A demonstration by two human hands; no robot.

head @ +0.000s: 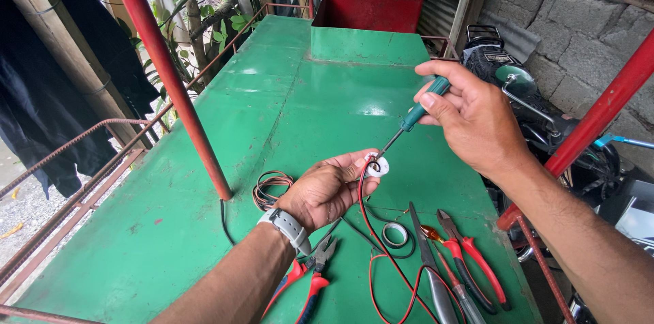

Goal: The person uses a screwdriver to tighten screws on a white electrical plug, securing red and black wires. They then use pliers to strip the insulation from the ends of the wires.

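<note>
The left hand (325, 191) hovers above the green metal counter (204, 181), its fingers pinching a small white round fitting (377, 166) between thumb and fingertips. A grey wristwatch (289, 226) sits on that wrist. Red and black wires (368, 228) run down from the fitting and loop over the counter toward the near edge.

The right hand (473, 123) is raised higher and to the right, its fingers closed around the green handle of a screwdriver (412, 119). The thin metal shaft slants down to the left, and its tip meets the white fitting in the left hand.

On the counter below the hands lie several tools. Red-handled pliers (308, 283) rest just beside the left forearm. A roll of tape (394, 234) lies between the wires. To the right of it lie a long grey metal tool (432, 276), a screwdriver with an amber handle (439, 242) and a second pair of red-handled pliers (477, 263), side by side and close together. A coil of brown wire (269, 184) sits behind the left hand, near a red post (170, 72) that stands on the counter. A motorcycle (545, 113) stands to the right, beyond the counter's edge.
</note>
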